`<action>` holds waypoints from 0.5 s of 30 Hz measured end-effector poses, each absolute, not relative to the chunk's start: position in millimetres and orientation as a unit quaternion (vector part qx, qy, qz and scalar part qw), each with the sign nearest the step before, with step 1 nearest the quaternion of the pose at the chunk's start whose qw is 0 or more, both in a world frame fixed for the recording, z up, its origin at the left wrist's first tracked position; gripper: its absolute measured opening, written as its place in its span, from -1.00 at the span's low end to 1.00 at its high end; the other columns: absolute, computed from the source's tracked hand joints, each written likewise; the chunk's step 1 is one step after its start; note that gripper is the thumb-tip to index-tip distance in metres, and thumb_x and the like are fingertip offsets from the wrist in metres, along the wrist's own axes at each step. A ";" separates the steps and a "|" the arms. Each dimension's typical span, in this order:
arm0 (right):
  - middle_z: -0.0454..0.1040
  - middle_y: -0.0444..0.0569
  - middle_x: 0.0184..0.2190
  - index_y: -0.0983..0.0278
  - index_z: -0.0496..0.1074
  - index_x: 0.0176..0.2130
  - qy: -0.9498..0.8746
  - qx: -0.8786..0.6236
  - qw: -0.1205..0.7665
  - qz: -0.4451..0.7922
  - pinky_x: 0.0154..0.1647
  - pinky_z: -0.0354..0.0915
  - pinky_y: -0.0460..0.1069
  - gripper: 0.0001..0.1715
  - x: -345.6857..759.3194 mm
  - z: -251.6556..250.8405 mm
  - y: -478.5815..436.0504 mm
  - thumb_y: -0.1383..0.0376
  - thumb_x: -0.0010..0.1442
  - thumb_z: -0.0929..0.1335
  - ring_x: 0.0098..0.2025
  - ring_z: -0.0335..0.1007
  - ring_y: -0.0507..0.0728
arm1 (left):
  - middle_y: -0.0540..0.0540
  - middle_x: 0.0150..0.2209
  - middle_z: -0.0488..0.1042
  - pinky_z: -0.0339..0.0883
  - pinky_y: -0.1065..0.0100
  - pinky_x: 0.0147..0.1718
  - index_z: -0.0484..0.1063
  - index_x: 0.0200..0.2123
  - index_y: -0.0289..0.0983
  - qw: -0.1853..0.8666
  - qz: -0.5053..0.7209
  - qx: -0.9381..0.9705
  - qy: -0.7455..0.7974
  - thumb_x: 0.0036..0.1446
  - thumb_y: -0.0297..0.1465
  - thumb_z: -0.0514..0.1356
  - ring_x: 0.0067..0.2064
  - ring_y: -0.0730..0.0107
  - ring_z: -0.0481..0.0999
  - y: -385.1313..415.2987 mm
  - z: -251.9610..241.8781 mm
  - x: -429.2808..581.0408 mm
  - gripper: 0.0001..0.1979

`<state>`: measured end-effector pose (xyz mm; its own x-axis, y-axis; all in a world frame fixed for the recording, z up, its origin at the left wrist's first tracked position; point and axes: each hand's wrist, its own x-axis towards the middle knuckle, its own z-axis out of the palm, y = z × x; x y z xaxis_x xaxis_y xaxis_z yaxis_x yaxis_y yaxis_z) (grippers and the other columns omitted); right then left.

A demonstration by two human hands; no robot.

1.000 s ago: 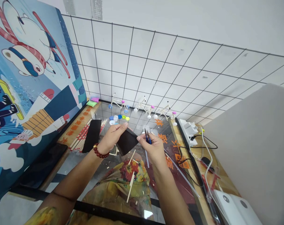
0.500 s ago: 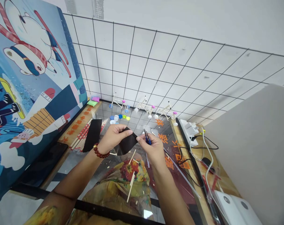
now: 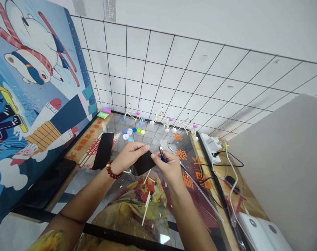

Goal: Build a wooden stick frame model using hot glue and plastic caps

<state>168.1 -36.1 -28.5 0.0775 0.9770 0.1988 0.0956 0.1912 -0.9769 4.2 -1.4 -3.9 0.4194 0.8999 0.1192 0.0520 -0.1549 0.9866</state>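
A small black sheet [image 3: 145,164] is held up over the glass tabletop, looking like thin card or sandpaper. My left hand [image 3: 128,157], with a beaded bracelet on the wrist, pinches its upper edge between thumb and fingers. Closed as well, my right hand [image 3: 170,167] has its thumb at the sheet's right corner. Blue-handled pliers [image 3: 162,155] rest in the fingers of that same hand, with their dark jaws pointing up and away. Below the sheet, thin wooden sticks [image 3: 146,207] and small chips lie on the glass.
A longer black strip [image 3: 103,151] lies left, beside a bundle of sticks [image 3: 89,153]. Several coloured bottle caps [image 3: 133,130] sit farther back. Three stick frames with cap wheels [image 3: 161,118] stand along the wall. A power strip [image 3: 211,146] and cables line the right side.
The black sheet has tilted and turned between my hands, its face now flatter toward me. My left hand has shifted slightly right and down; the pliers have swung slightly left in my right hand.
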 end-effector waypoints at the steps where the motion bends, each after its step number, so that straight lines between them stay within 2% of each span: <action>1: 0.26 -0.20 -0.64 0.29 0.46 -0.54 -0.546 -0.493 0.548 0.398 -0.52 0.09 -0.10 -0.74 167.4 -27.9 -36.6 0.16 0.02 0.45 -0.57 0.07 -0.03 | 0.07 -0.61 0.08 -0.04 0.43 -0.54 0.27 -0.64 -0.32 0.530 0.399 0.652 0.367 0.12 -0.11 0.18 -0.52 0.54 0.07 -1.5 -4.0 4.9 -0.55; 7: 0.27 -0.19 -0.64 0.29 0.44 -0.56 -0.559 -0.502 0.538 0.383 -0.52 0.09 -0.10 -0.74 166.8 -23.8 -38.6 0.18 0.02 0.44 -0.56 0.08 -0.03 | 0.07 -0.61 0.00 -0.09 0.41 -0.53 0.19 -0.67 -0.30 0.505 0.444 0.631 0.387 0.11 -0.15 0.20 -0.51 0.54 0.02 -1.7 -1.9 4.1 -0.54; 15: 0.26 -0.19 -0.65 0.30 0.46 -0.55 -0.551 -0.515 0.545 0.365 -0.54 0.06 -0.10 -0.70 172.0 -29.9 -35.7 0.14 0.02 0.45 -0.58 0.05 -0.04 | 0.06 -0.64 0.15 0.03 0.43 -0.53 0.31 -0.66 -0.31 0.538 0.479 0.562 0.406 0.03 -0.07 0.25 -0.52 0.53 0.13 2.5 0.9 -0.9 -0.54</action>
